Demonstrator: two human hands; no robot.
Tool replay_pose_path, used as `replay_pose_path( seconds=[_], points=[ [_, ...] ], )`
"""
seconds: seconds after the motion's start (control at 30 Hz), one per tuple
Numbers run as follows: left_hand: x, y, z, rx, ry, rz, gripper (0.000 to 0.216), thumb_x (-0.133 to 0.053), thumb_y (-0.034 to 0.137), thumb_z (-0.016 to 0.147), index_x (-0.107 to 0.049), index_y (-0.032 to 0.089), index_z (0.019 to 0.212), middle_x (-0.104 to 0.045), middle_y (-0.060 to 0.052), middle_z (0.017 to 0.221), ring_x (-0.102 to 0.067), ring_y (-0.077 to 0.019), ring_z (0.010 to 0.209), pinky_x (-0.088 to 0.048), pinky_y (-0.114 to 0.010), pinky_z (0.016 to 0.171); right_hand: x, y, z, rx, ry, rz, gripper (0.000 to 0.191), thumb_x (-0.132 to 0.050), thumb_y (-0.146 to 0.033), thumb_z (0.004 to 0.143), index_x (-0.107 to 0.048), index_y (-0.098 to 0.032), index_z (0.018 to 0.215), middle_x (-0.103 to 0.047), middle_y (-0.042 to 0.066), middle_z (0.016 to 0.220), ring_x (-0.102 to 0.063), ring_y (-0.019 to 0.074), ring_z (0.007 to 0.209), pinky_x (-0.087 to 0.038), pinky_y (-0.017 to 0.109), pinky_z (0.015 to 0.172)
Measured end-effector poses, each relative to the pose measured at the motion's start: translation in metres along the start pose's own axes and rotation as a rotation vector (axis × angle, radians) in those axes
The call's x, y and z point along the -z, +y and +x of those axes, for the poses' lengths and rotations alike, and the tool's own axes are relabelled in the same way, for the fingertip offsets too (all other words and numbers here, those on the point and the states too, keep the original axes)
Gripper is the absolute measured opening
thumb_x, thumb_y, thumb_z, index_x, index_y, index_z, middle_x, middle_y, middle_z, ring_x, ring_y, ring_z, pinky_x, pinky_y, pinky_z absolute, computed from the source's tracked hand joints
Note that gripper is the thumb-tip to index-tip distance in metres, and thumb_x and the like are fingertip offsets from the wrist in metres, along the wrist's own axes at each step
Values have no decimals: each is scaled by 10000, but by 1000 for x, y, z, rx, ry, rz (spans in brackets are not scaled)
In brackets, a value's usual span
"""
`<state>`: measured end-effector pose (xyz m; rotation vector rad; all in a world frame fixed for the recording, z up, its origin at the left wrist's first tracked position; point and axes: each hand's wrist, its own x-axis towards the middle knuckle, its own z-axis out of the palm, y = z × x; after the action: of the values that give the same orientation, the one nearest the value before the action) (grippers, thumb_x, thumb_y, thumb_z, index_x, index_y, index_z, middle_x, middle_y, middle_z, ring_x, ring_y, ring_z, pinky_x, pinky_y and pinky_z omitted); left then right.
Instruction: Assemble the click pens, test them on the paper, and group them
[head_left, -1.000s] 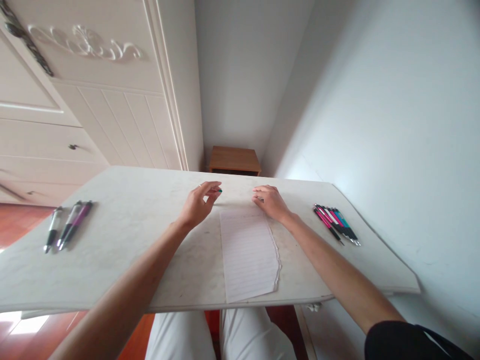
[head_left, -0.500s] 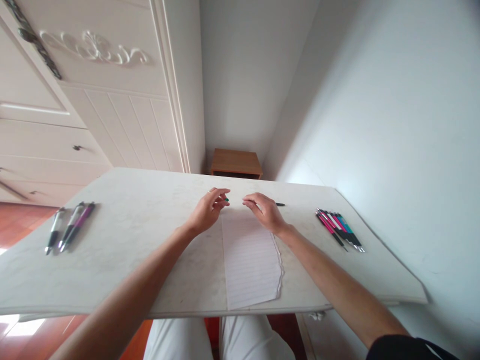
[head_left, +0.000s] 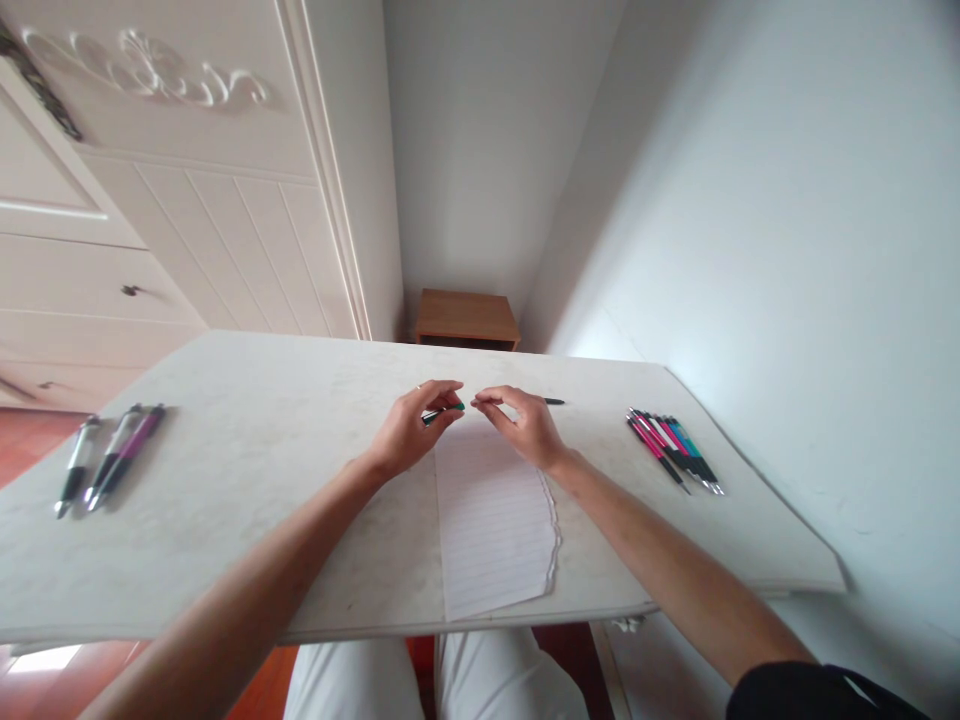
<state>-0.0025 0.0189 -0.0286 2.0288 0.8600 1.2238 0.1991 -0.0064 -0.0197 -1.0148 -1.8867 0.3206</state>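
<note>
My left hand (head_left: 405, 425) is closed above the far edge of the paper, pinching a dark pen with a green end (head_left: 433, 416) between thumb and fingers. Just to its right, my right hand (head_left: 525, 420) has thumb and fingertips pressed together, close to the green end; what it pinches, if anything, is too small to make out. Below both hands lies a sheet of lined paper (head_left: 491, 530) with a torn right edge. A black pen (head_left: 553, 401) rests on the table, partly hidden behind my right hand.
Three thick pens (head_left: 116, 460) lie at the left of the white table (head_left: 285, 400). Several slim pens (head_left: 671, 450), pink, white and blue, lie in a row at the right, near the wall (head_left: 810, 300). A brown wooden cabinet (head_left: 466, 315) stands beyond the far edge.
My hands have come closer together, and more of the pen in my left hand shows, its green end now facing my right fingertips. The view has shifted slightly.
</note>
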Motion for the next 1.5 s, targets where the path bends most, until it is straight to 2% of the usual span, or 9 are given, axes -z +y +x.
replay_pose_path(
  seconds=[0.17, 0.37, 0.57, 1.03, 1.17, 1.27, 1.37, 1.43, 1.5],
  points=[
    [1, 3, 0, -15, 15, 24, 295, -665, 279, 841, -622, 179, 1115, -718, -51, 921, -687, -166, 824, -568, -316, 808, -2, 0, -1, 22, -4, -39, 97, -638, -277, 902, -692, -224, 962, -755, 35, 907, -704, 182, 841, -535, 304, 795],
    [1, 3, -1, -46, -1, 65, 295, -664, 276, 844, -618, 187, 1121, -729, -41, 925, -694, -164, 831, -570, -314, 824, -2, -2, 0, 129, -62, -68, 89, -604, -206, 921, -693, -208, 931, -747, 39, 879, -687, 171, 826, -513, 305, 789],
    [0, 1, -2, -72, -15, 70, 300, -661, 284, 855, -611, 188, 1134, -734, -40, 927, -699, -163, 837, -577, -313, 829, -2, -4, 1, 148, -72, -45, 109, -594, -193, 925, -700, -213, 910, -740, 44, 886, -674, 170, 837, -510, 311, 787],
    [-1, 7, -2, 25, -20, -44, 326, -679, 351, 839, -625, 189, 1116, -735, -66, 934, -708, -200, 870, -586, -368, 846, 0, -5, 1, 116, -81, -25, 112, -623, -233, 909, -720, -241, 964, -742, 46, 929, -684, 185, 887, -520, 319, 823],
    [0, 8, 1, 124, 45, -213, 371, -727, 338, 793, -628, 173, 1109, -715, -67, 917, -702, -204, 875, -574, -384, 864, 13, -3, 6, 80, -9, -51, 134, -608, -287, 915, -719, -240, 975, -741, 52, 927, -683, 188, 868, -535, 335, 820],
    [3, 10, 4, 192, 113, -344, 419, -742, 344, 776, -614, 152, 1125, -696, -72, 924, -700, -210, 880, -570, -392, 860, 31, 5, 11, 25, 137, -82, 169, -574, -306, 927, -718, -227, 965, -738, 58, 952, -677, 191, 893, -541, 338, 832],
    [7, 12, 6, 219, 141, -362, 425, -746, 350, 771, -614, 144, 1119, -689, -74, 930, -697, -214, 887, -568, -390, 848, 49, 18, 13, -54, 271, -137, 179, -573, -308, 916, -711, -213, 980, -732, 58, 939, -672, 183, 846, -543, 328, 804],
    [8, 14, 7, 232, 140, -364, 419, -744, 361, 772, -619, 143, 1107, -686, -71, 923, -697, -213, 882, -569, -388, 838, 57, 28, 13, -81, 276, -174, 178, -567, -286, 907, -709, -200, 972, -726, 60, 932, -669, 178, 824, -540, 322, 788],
    [8, 14, 7, 241, 140, -393, 415, -729, 377, 785, -616, 140, 1107, -679, -70, 929, -699, -210, 875, -574, -382, 820, 62, 37, 12, -99, 223, -227, 178, -566, -263, 891, -708, -197, 977, -718, 57, 924, -665, 178, 823, -533, 323, 785]
  ],
)
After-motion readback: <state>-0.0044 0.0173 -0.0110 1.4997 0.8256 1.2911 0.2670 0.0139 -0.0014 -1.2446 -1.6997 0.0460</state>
